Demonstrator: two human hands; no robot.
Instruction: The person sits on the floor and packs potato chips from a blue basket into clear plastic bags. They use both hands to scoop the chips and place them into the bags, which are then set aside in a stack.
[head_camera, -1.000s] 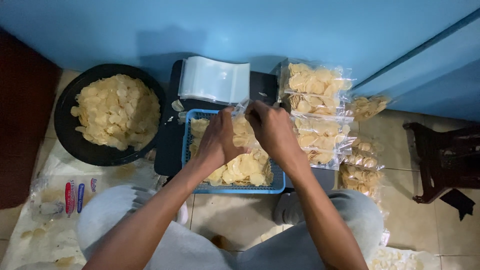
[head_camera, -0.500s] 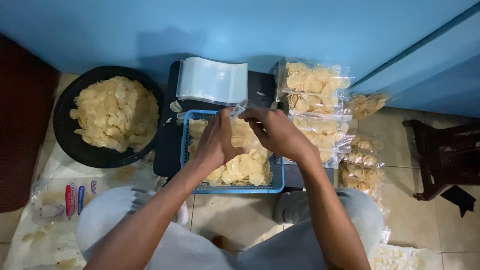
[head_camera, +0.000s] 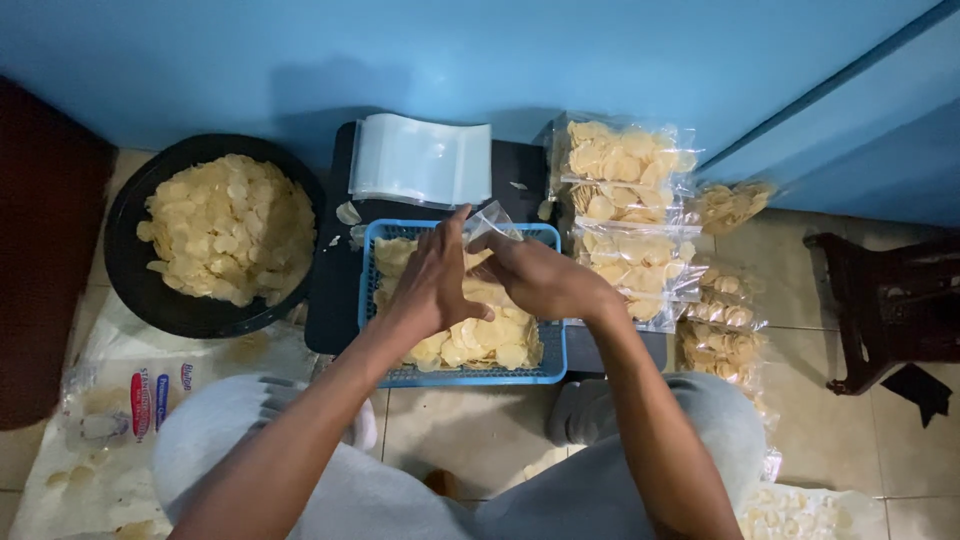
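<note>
Small clear bag (head_camera: 492, 220) pinched between left hand (head_camera: 432, 285) and right hand (head_camera: 545, 280), above blue basket (head_camera: 378, 240) of chips. Tiled floor (head_camera: 470, 430), blue wall (head_camera: 450, 60).

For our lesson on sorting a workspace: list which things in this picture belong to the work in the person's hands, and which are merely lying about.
In use:
left hand and right hand, both on the small clear bag
blue basket of chips
stack of empty bags
black bowl of chips
filled bags

Lying about:
dark stool
printed plastic wrapper on the floor
</note>
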